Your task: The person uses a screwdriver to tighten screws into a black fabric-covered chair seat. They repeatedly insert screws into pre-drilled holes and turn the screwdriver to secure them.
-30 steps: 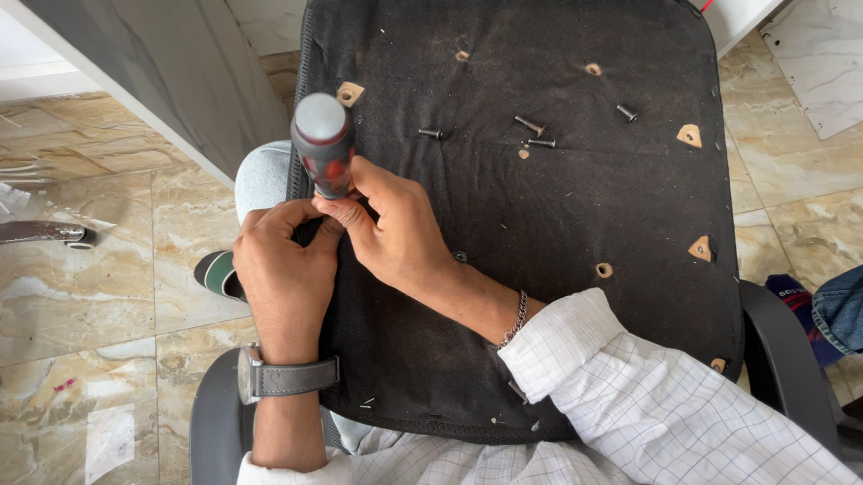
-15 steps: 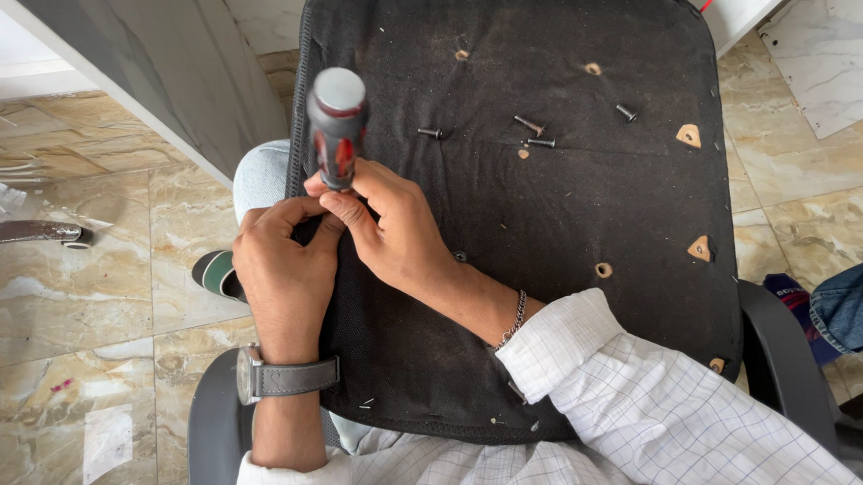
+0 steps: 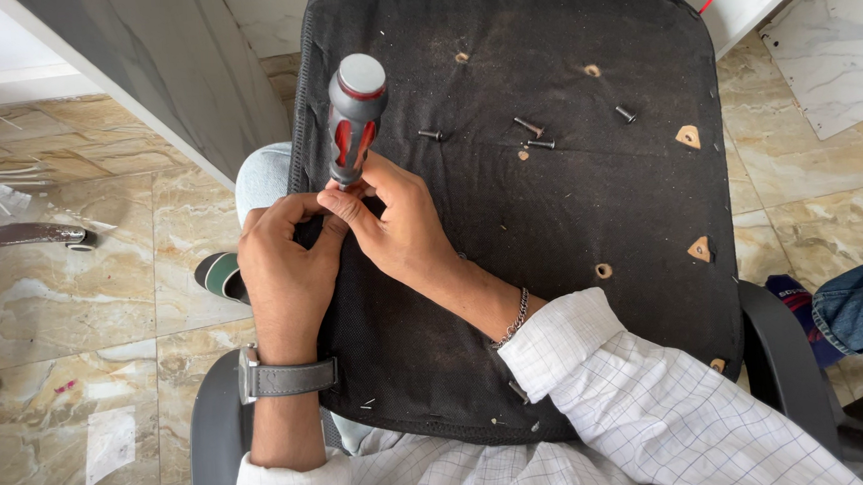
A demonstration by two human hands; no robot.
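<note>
Since a second ago, we note the screwdriver (image 3: 356,118) rising up the frame: its grey end cap sat just above the knuckles then, and now most of the red-and-black handle stands clear of both hands. We read this as the tool being lifted or re-seated at the left edge of the upturned chair seat (image 3: 551,266), not yet turning steadily; this is a judgement only.

The right hand (image 3: 401,224) pinches the lower neck of the handle between thumb and forefinger, closed on it. The left hand (image 3: 285,270) is curled shut just beside, fingertips meeting the same spot; whether it grips the shaft or a screw we cannot tell, as the tip is hidden behind the fingers.

Orientation: the screwdriver's long axis runs nearly up-and-down in the head view, tilted slightly right at the top. The cap end points away from us, toward the far edge of the seat; the working end points down into the hands.

Loose screws (image 3: 534,134) lie on the black fabric, well apart from the hands. A wristwatch (image 3: 286,378) sits on the left wrist, a chain bracelet (image 3: 512,319) on the right.
</note>
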